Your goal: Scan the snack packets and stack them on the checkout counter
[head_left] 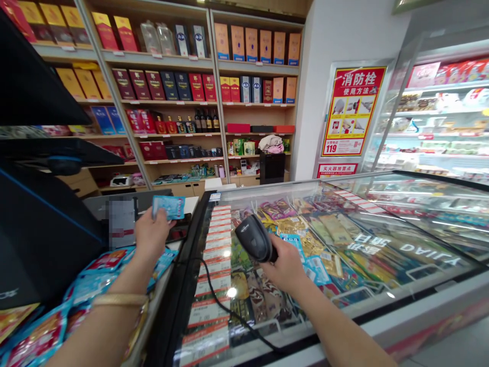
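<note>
A small blue snack packet (173,207) is pinched in my left hand (153,229), held up above the counter's far end. My right hand (284,262) grips a black barcode scanner (252,238) over the glass freezer lid, its head tipped up and to the left. From the scanner a black cable (225,307) trails across the glass. More blue and red snack packets (91,283) lie heaped beneath my left forearm. Two blue packets (317,270) show beyond my right hand; whether they rest on the glass or under it I cannot tell.
A dark checkout monitor (38,229) stands close on the left. The chest freezer (214,326) stretches away to the right, with price labels (214,278) along its left side. Shelves of boxed bottles (164,84) line the back wall, beside a red fire-hydrant poster (353,109).
</note>
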`<state>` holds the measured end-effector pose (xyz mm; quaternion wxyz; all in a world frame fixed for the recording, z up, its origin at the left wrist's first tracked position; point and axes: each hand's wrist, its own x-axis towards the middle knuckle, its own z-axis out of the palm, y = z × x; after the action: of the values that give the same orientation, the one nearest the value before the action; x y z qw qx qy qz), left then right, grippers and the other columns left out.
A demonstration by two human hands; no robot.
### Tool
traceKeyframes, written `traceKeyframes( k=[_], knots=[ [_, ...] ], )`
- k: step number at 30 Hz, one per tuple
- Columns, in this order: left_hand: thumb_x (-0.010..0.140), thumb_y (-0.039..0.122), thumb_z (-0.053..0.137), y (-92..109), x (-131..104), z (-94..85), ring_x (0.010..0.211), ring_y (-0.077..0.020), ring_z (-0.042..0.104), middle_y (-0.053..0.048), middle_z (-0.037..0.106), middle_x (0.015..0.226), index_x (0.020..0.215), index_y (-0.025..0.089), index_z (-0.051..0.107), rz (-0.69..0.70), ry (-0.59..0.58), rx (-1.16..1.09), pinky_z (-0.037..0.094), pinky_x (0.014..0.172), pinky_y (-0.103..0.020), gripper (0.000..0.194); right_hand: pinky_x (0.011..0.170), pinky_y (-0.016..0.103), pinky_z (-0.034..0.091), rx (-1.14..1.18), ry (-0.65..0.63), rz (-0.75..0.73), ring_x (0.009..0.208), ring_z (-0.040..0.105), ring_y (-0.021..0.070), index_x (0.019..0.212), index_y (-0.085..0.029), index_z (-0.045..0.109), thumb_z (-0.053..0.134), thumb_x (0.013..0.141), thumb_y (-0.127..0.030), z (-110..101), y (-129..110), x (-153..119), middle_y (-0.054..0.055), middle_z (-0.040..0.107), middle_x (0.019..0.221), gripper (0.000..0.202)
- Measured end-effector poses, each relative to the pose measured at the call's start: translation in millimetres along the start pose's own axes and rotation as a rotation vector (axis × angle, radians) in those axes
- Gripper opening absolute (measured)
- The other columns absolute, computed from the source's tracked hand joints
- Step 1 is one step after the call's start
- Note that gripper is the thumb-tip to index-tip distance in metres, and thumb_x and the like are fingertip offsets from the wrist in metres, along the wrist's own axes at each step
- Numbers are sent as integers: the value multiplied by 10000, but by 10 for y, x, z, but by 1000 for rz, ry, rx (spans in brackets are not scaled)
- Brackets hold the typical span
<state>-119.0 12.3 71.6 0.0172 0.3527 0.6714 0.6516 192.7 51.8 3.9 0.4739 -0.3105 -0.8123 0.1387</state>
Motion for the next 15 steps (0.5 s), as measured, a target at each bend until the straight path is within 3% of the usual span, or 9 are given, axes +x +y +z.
traceKeyframes(
  k=[3, 6, 10, 15],
  knots=[
    [830, 209, 462, 173, -351, 220, 763, -202, 692, -52, 683, 866, 948, 205, 520, -324, -84, -451, 575, 739, -418, 131, 674, 279, 474, 8, 24, -3, 744, 654, 218, 969, -189, 634, 546, 731, -246, -21, 8, 5, 69, 701, 828, 260],
    [781, 112, 536, 233, -695, 423, 749, -189, 701, -54, 699, 826, 882, 182, 545, -585, -101, -769, 587, 711, -353, 123, 674, 278, 473, -3, 38, -1, 757, 656, 220, 981, -190, 632, 548, 740, -250, -33, 35, 10, 69, 698, 835, 262],
    [627, 70, 712, 155, -969, 583, 664, -132, 665, -22, 696, 766, 808, 156, 591, -609, -146, -767, 570, 653, -259, 235, 660, 278, 466, -22, 39, -2, 736, 650, 218, 959, -192, 631, 562, 748, -271, -34, 72, 19, 68, 692, 821, 236],
    [427, 214, 868, 44, -1085, 628, 605, -105, 601, -4, 678, 708, 814, 138, 633, -458, -199, -587, 508, 560, -201, 459, 636, 271, 446, -29, 5, -19, 728, 645, 214, 956, -193, 628, 562, 732, -263, -41, 48, 13, 61, 692, 809, 244]
  ],
)
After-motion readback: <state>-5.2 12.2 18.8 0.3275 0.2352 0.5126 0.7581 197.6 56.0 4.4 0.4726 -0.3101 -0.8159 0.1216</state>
